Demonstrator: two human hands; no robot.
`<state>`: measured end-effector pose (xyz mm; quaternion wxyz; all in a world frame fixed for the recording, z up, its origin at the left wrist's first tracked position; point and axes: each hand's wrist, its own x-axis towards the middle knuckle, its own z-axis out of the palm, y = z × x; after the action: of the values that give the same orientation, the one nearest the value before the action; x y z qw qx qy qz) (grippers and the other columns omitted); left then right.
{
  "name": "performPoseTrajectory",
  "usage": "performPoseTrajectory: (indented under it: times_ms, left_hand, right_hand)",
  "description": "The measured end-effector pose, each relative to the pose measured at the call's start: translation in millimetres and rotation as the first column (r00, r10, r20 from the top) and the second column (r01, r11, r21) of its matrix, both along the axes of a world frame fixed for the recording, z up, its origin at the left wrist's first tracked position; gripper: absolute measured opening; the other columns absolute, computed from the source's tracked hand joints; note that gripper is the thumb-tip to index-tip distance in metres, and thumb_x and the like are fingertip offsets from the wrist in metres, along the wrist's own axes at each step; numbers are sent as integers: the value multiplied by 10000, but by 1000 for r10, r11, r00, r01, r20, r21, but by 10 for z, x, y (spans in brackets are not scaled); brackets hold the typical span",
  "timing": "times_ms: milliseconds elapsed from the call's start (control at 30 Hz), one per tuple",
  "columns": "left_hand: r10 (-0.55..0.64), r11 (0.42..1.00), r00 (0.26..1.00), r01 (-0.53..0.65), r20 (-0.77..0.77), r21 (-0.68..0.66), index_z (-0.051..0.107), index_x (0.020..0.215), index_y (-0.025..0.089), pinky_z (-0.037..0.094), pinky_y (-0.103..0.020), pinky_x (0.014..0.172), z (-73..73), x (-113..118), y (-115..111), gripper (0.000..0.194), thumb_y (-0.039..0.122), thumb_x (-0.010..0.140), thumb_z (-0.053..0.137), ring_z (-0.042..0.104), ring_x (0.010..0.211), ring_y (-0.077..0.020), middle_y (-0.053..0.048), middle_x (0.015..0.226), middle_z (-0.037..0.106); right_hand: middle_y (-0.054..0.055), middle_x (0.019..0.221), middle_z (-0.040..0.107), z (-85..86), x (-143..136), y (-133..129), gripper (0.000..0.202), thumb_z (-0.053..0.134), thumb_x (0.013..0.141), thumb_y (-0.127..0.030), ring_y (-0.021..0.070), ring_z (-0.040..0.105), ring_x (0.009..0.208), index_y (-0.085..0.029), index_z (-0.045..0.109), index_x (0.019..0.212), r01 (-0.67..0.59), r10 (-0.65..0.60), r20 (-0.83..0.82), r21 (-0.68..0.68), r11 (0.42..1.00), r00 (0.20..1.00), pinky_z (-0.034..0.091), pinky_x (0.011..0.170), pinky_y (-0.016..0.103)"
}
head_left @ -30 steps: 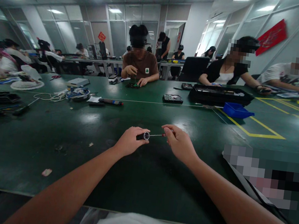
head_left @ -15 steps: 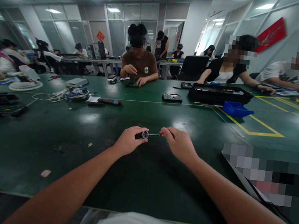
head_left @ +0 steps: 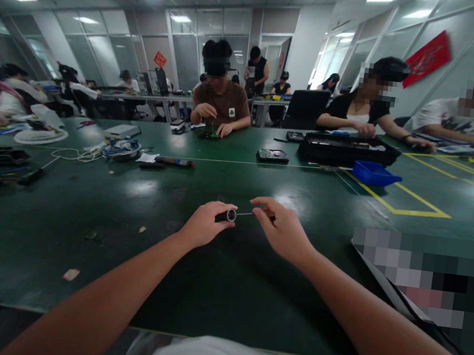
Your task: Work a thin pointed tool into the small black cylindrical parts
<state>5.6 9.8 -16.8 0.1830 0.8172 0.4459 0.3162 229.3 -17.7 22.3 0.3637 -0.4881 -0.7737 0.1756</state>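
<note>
In the head view my left hand (head_left: 203,223) grips a small black cylinder (head_left: 221,217) between thumb and fingers. Its round end (head_left: 231,215), with a pale ring, faces toward me. A thin metal shaft of a screwdriver (head_left: 244,213) runs from beside that end to my right hand (head_left: 282,229). My right thumb rests at the shaft's near end while the index finger is raised off it. The screwdriver's handle is hidden by the fingers. Both hands hover just above the green tabletop.
A hard drive (head_left: 273,156), a black open housing (head_left: 348,151) and a blue bin (head_left: 376,173) stand farther back. A pen-shaped electric tool (head_left: 174,161) and coiled cables (head_left: 122,149) lie left. A co-worker (head_left: 221,98) sits opposite. At right is a blurred-out sheet (head_left: 415,274).
My right index finger has lifted and my fingers have spread apart; the red piece at the shaft is now out of sight. The co-worker in black has moved a hand over the housing.
</note>
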Motion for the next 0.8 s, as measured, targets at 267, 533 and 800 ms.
performPoseTrajectory:
  times_ms: [267, 533, 800]
  left_hand:
    - [-16, 1000, 999, 15, -37, -25, 668, 1204, 251, 440, -392, 1021, 45, 24, -38, 390, 236, 821, 737, 605, 1108, -221, -26, 1175, 683]
    - [-45, 999, 998, 44, -36, -16, 662, 1216, 261, 441, -402, 1020, 33, 17, -43, 376, 269, 844, 711, 602, 1114, -222, -31, 1187, 677]
    - [-55, 998, 998, 55, -10, 3, 678, 1188, 248, 455, -369, 1017, 29, 31, -43, 376, 245, 816, 737, 622, 1079, -207, -30, 1153, 687]
  right_hand:
    - [54, 893, 692, 7, 12, -33, 247, 503, 934, -233, 203, 638, 815, -197, 623, 1147, -74, 76, -28, 52, 996, 997, 471, 691, 323]
    - [27, 752, 702, 50, -9, 3, 308, 483, 967, -379, 178, 627, 682, -198, 711, 867, 60, -60, -5, -19, 998, 998, 411, 623, 296]
    - [23, 783, 718, 15, -12, 25, 272, 510, 950, -378, 170, 618, 649, -204, 712, 1010, 73, -76, -69, -48, 996, 995, 406, 593, 292]
